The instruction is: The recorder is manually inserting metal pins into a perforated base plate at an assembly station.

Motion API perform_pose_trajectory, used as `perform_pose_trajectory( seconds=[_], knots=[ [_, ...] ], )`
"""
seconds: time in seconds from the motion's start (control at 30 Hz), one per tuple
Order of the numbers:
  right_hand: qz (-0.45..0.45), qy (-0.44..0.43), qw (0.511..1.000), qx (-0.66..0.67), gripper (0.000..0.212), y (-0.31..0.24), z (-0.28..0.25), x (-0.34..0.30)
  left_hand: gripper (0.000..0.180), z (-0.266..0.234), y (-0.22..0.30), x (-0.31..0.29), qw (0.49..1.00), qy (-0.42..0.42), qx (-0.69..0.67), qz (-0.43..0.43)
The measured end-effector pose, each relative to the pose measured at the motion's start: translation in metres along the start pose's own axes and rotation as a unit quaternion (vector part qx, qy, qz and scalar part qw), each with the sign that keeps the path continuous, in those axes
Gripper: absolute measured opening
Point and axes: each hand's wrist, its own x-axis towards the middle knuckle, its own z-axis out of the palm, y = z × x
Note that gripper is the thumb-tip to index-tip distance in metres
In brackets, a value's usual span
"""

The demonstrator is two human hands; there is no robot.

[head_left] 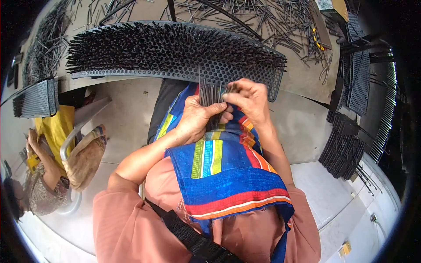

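Observation:
My left hand (196, 115) is closed around a bundle of thin black rods (209, 94), held upright above my lap. Its thumb lies across the front of the bundle. At the bundle's right side, the fingers of my right hand (253, 100) pinch some rods near their upper ends; how many is too small to tell. Just beyond both hands stands a long black tray (219, 76) with a perforated, honeycomb-like face. Dense rows of black rods (144, 48) stick up from its holes, while the near strip of holes shows bare.
Loose black rods (280, 22) lie scattered over the table (302, 72). A smaller perforated tray (37, 98) stands at the left. Another person (46, 175) sits there by a chair (66, 147). At the right are a rack (359, 79) and stacked black rods (342, 147). A striped cloth (232, 175) covers my lap.

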Motion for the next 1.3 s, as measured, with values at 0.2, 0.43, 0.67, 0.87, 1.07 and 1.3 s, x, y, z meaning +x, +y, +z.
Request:
perform_pose_trajectory(
  seconds=[0.2, 0.43, 0.67, 0.87, 1.07, 1.3],
  knots=[
    [0.108, 0.006, 0.984, 0.143, 0.007, 0.000, 0.005, 0.001, 0.013, -0.005, 0.004, -0.007, 1.000, 0.018, 0.004, 0.013],
    [-0.200, 0.193, 0.959, 0.046, 0.010, -0.021, 0.037, 0.033, 0.018, -0.034, -0.011, -0.013, 0.993, -0.046, 0.103, 0.025],
    [-0.266, 0.185, 0.944, -0.064, 0.014, -0.014, 0.045, 0.042, 0.016, -0.027, 0.001, -0.019, 0.993, -0.024, 0.106, 0.055],
    [-0.293, 0.168, 0.934, -0.113, 0.013, -0.006, 0.050, 0.042, 0.013, -0.023, 0.008, -0.008, 0.998, 0.018, 0.051, 0.041],
    [-0.294, 0.175, 0.927, -0.153, 0.014, -0.018, 0.056, 0.045, 0.018, -0.028, 0.005, -0.004, 0.999, 0.039, 0.024, 0.025],
    [-0.298, 0.121, 0.915, -0.243, 0.015, -0.028, 0.048, 0.053, 0.018, -0.027, 0.006, -0.006, 0.998, 0.054, -0.016, -0.002]
  ],
)
